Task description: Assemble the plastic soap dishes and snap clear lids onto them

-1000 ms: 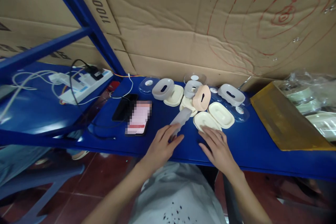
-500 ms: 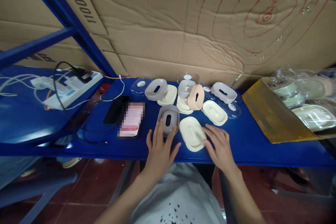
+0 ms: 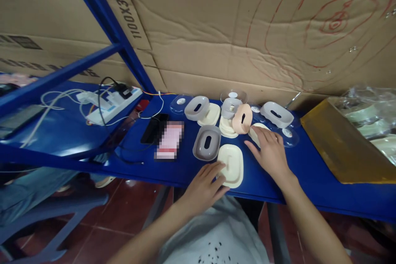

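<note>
My left hand [image 3: 206, 186] is open, its fingertips resting on the left edge of a cream oval plastic tray [image 3: 234, 170] near the table's front edge. Above and to the right, my right hand [image 3: 270, 150] reaches over a second cream tray [image 3: 253, 135] with fingers spread, covering most of it. Just beyond my left hand lies a grey oval plastic box [image 3: 201, 148] with a slot in its floor. A peach slotted piece [image 3: 242, 119] leans against a small grey piece [image 3: 230, 107] behind, beside stacked cream trays [image 3: 227, 128].
More grey slotted boxes [image 3: 197, 108] and clear plastic lids [image 3: 177, 104] line the back. Two phones [image 3: 170, 140] lie on the left, near a power strip [image 3: 113, 107] with cables. At right stands a box [image 3: 337, 144] of bagged parts. Cardboard [image 3: 201, 29] walls the back.
My left hand has shifted from the grey box to the near cream tray. My right hand has left that tray and moved forward onto the second cream one. The view has swung left.
</note>
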Tool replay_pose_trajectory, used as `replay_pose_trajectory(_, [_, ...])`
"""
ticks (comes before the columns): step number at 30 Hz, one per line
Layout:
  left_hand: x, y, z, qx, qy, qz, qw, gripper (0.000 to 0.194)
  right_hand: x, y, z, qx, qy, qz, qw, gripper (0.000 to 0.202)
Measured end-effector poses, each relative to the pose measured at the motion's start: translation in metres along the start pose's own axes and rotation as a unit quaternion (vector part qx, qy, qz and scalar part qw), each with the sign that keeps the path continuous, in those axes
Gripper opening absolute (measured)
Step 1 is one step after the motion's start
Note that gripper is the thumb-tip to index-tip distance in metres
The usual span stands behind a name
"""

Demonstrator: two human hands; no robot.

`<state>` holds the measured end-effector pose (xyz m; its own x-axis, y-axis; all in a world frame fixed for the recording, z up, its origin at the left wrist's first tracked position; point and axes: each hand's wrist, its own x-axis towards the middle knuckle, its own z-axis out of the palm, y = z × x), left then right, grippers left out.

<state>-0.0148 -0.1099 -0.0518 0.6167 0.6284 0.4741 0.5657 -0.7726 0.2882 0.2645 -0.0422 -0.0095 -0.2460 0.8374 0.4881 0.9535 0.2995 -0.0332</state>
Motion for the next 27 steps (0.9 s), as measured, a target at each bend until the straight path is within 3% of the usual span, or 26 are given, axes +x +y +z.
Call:
replay_pose_trajectory(5, [-0.001, 0.002, 0.005, -0.027, 0.029, -0.008, 0.999, 0.014, 0.05, -0.012, 0.026, 0.012, 0.007, 0.024, 1.0, 0.051])
replay_pose_trajectory(9, [0.007, 0.015, 0.008, -0.064, 0.0, -0.014, 0.998, 0.028, 0.051, -0.013, 0.027, 0.013, -0.004, 0.033, 0.999, 0.045])
replay_pose_trajectory(14, [0.021, 0.039, 0.007, -0.127, -0.091, 0.07, 0.985, 0.045, 0.006, -0.007, -0.01, 0.054, 0.029, 0.005, 0.998, 0.032])
replay_pose_trajectory(18, [0.032, 0.05, 0.014, -0.146, -0.108, 0.158, 0.971, 0.036, -0.044, 0.002, -0.043, 0.054, -0.022, -0.038, 0.998, 0.032])
replay_pose_trajectory(22, [0.039, 0.043, 0.021, -0.04, -0.095, 0.13, 0.986, 0.033, -0.09, 0.016, -0.06, 0.053, -0.076, -0.023, 0.995, 0.032])
replay_pose_trajectory(27, [0.023, 0.03, 0.017, 0.025, -0.107, 0.094, 0.99, 0.037, -0.117, 0.013, -0.051, 0.066, -0.062, 0.053, 0.995, 0.03])
